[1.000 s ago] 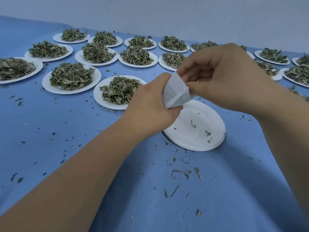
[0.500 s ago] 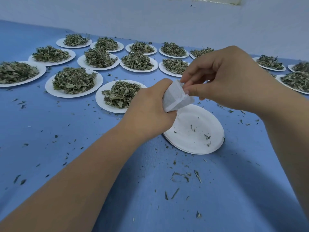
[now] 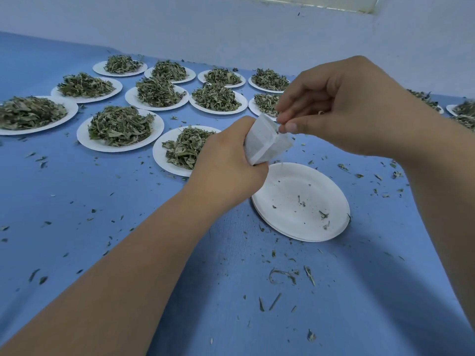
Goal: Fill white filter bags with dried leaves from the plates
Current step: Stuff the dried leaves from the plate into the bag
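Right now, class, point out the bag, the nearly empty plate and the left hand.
bag (image 3: 264, 143): head view, on its white side panel.
nearly empty plate (image 3: 288, 187): head view, on a bare part of its bottom.
left hand (image 3: 226, 173): head view, on its back.

One wide-angle camera is riding on the person's head, looking forward and down across the blue counter (image 3: 77, 201) toward the pale wall (image 3: 180, 27) behind it. It is sitting close over the work: the left hand (image 3: 226, 165) and right hand (image 3: 347, 106) are filling the middle, with forearms entering from the lower left and the right edge, while the rows of plates (image 3: 83, 138) are curving away at the far left.
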